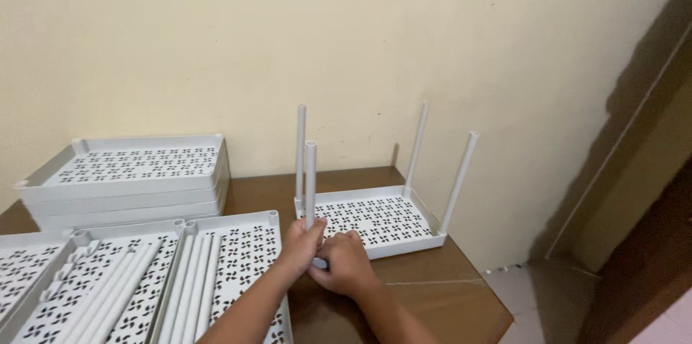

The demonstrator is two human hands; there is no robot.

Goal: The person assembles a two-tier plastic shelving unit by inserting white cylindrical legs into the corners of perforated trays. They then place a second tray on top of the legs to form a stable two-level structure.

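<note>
at the far left, on the brown wooden table [432, 293], a stack of white perforated plastic shelf trays [133, 182] is seen against the cream wall [346, 34]. nearer the camera, two more trays [245, 257] are laid flat — loose white tubes [191, 286] are held inside them, side by side. toward the middle, the left hand [301, 243] is wrapped around the lower part of a white upright pole [311, 182], fingers closed on it. just beside it, the right hand [344, 263] is curled at the pole's base, at the near left corner of the shelf tray [375, 221] — what it grips cannot be told. three other poles [459, 182] are stood upright in the remaining corners, and to the right a tiled floor [533, 293] is visible.
</note>
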